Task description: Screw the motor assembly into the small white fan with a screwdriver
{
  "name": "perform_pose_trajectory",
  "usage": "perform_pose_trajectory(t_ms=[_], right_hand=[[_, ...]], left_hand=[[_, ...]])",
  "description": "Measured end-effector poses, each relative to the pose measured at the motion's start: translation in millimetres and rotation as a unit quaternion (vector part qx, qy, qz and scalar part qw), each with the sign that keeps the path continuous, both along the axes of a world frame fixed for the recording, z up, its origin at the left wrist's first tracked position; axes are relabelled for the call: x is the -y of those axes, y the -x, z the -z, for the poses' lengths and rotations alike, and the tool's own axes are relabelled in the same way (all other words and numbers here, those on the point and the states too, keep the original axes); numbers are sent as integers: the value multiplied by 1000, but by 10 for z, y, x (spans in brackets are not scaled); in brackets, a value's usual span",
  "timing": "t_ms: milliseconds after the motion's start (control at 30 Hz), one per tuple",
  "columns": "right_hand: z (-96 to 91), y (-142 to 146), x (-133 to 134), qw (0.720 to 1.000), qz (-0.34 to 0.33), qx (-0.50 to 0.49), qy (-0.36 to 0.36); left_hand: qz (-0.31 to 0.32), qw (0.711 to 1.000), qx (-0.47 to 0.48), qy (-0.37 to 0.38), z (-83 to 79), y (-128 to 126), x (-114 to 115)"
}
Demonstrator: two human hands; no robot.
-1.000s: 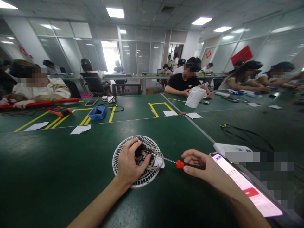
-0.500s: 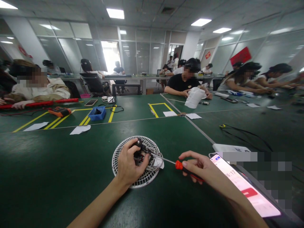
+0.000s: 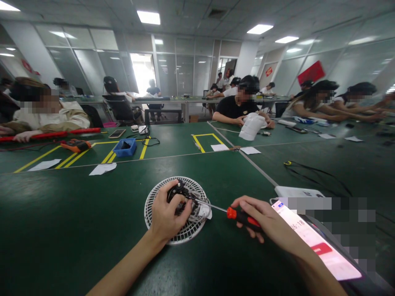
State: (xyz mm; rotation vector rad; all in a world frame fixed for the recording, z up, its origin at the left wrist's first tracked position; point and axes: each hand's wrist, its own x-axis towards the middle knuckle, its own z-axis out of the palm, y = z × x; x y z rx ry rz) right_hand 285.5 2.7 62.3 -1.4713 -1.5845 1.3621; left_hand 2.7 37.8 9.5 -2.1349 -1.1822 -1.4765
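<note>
On the green table a round white fan grille (image 3: 185,237) lies flat, carrying a dark fan motor assembly (image 3: 178,188) with a white cord (image 3: 200,211) bunched beside it. My left hand (image 3: 168,209) is wrapped round the motor assembly from the left, thumb and fingers bent over it. In my right hand (image 3: 256,218) is a screwdriver (image 3: 239,216) with a red and black handle. Its long metal shaft points left, and the tip reaches the motor near my left fingertips. The exact contact of the tip is hidden.
A lit phone (image 3: 317,242) lies close by my right forearm, with a white power strip-like object (image 3: 298,192) behind it. Farther off are a blue bin (image 3: 125,148), an orange meter (image 3: 75,145), paper sheets and a black cable (image 3: 317,174). Several people sit at the tables.
My right hand's fingers have shifted round the screwdriver handle, its thumb now lying farther along it. My left hand still grips the motor assembly.
</note>
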Motion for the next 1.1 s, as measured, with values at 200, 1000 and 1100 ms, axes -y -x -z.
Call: perform_pose_trajectory(t_ms=[200, 1000, 1100], right_hand=[[-44, -24, -4, 996, 13, 39, -73], [-100, 11, -5, 993, 51, 25, -106], [-129, 12, -3, 988, 72, 29, -133]], left_hand=[[4, 1000, -6, 2, -9, 1, -5], [2, 1000, 4, -11, 2, 3, 7], [2, 1000, 5, -5, 25, 13, 0]])
